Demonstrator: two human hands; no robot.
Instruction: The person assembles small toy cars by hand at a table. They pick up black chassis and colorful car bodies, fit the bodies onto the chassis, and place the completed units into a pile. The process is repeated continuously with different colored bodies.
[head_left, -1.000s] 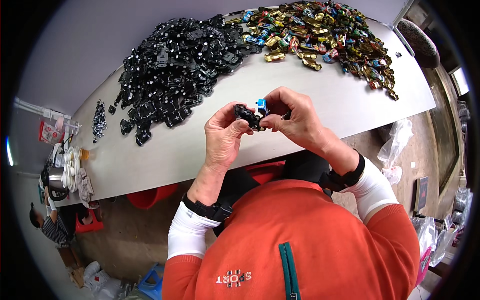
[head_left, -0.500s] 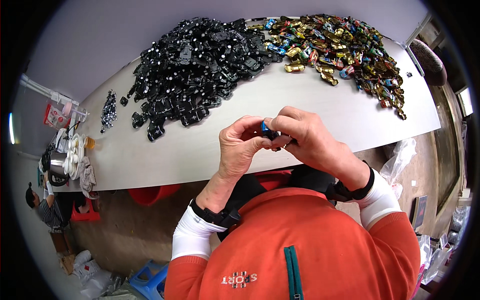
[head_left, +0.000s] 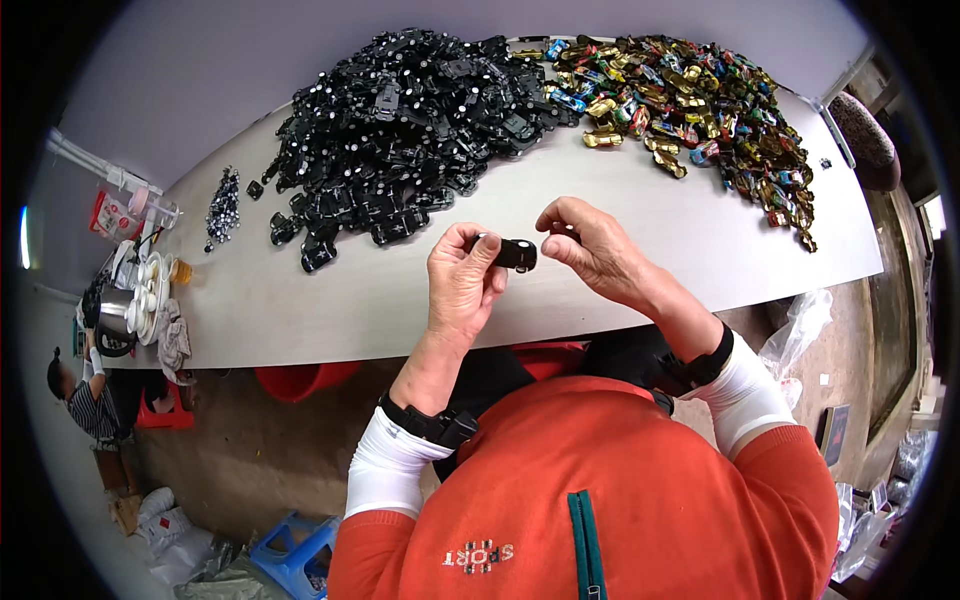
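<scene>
Over the near middle of the table, my left hand (head_left: 463,275) is closed on a small black toy car (head_left: 517,255), held between thumb and fingers with its dark underside showing. My right hand (head_left: 598,250) is just to the right, apart from the car. Its fingers are curled, and a small dark patch shows between thumb and forefinger; I cannot make out what it is. Beyond my hands lies a big heap of black toy car bases (head_left: 390,130) with pale wheels. To its right is a heap of shiny gold and coloured toy car bodies (head_left: 690,110).
A small pile of tiny black and white parts (head_left: 223,210) lies on the table (head_left: 330,310) at the left. Cups on a tray (head_left: 150,300) and a metal kettle (head_left: 115,315) stand past the left end. A red tub (head_left: 300,380) and a blue stool (head_left: 293,550) are below. Another person (head_left: 90,400) is far left.
My hands have come apart, the right moving away to the right. The toy car has turned in my left hand: the blue seen before is hidden, and its black side now shows.
</scene>
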